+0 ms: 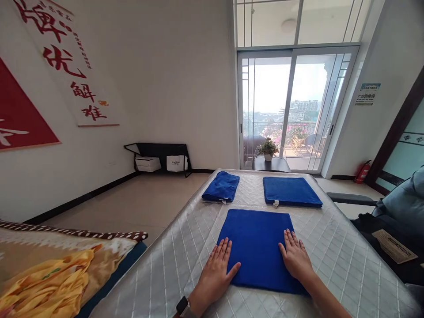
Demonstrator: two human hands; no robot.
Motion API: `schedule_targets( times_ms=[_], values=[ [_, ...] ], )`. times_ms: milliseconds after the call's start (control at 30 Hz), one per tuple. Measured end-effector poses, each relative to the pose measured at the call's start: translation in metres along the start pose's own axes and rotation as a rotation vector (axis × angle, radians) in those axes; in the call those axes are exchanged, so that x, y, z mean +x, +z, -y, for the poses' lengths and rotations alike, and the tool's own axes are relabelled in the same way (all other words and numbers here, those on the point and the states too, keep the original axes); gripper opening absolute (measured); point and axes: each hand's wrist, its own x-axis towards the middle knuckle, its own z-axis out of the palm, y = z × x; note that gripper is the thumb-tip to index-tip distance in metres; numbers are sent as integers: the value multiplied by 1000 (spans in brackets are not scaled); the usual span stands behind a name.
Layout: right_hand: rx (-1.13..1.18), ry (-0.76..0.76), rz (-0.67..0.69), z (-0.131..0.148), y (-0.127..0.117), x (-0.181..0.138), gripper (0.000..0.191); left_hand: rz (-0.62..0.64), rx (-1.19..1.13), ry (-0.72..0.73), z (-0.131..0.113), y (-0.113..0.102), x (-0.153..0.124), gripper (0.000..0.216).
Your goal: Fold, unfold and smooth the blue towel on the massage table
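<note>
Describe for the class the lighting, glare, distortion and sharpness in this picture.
Head view, lighting: the sky through the glass doors is washed nearly white; head view, glare: soft sheen on the silver cover; head view, distortion: the wall scroll slants strongly near the edge; head view, sharpness: left hand, right hand and nearest blue cloth look clear, no obvious blur.

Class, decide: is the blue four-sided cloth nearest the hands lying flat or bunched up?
Flat: the blue four-sided cloth shows a smooth surface and fairly straight edges.
</note>
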Motion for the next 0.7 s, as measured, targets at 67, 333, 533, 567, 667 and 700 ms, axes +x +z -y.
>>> schedule_targets(
  times_ms=[67, 333, 533, 567, 667, 700],
  values=[
    [25, -4, -9, -2, 8, 1, 67, -2, 16, -2, 3, 4, 2, 75],
    [105, 15, -16, -2, 7, -1, 68, 12, 39, -35, 2, 8, 5, 73],
    [167, 23, 14, 0, -4, -5, 66, 48, -1, 252, -60, 6, 34, 69],
    [168, 21, 15, -1, -5, -6, 66, 39, -2, 296, -76, 6, 44, 69],
    [154, 4, 19, -2, -6, -8, 66, 27, -10, 392, -120, 6, 82, 69],
    [147, -7, 21, -2, -6, -8, 65, 24, -14, 399, -131, 8, 94, 69]
  ],
)
